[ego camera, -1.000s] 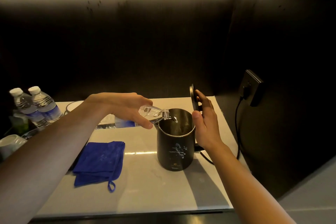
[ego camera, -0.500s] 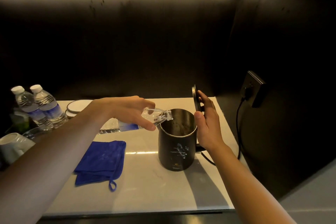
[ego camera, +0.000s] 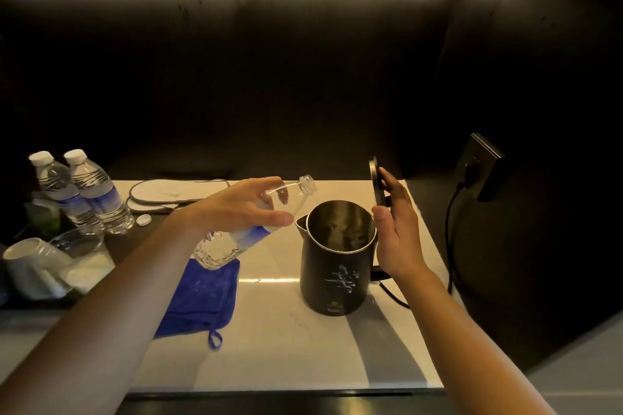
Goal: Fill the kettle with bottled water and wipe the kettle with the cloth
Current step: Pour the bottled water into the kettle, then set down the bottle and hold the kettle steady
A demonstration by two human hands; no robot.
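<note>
A dark kettle (ego camera: 332, 274) stands on the white counter, its mouth uncovered. My right hand (ego camera: 396, 231) holds the kettle's lid (ego camera: 375, 184) upright at the rim's right side. My left hand (ego camera: 247, 207) grips an uncapped clear water bottle (ego camera: 232, 242), tilted with its neck raised up and to the left of the kettle's spout, the base low near my wrist. A blue cloth (ego camera: 202, 301) lies flat on the counter left of the kettle, partly under my left forearm.
Two capped water bottles (ego camera: 84, 194) stand at the back left, with a loose white cap (ego camera: 144, 219) beside them. A white mug (ego camera: 25, 261) and a glass (ego camera: 81, 248) sit at the left edge. A power cord (ego camera: 450, 236) runs to a wall socket (ego camera: 478, 167) on the right.
The bottle's neck has lifted up and away from the kettle's mouth, and pouring has stopped. My right hand still holds the lid upright.
</note>
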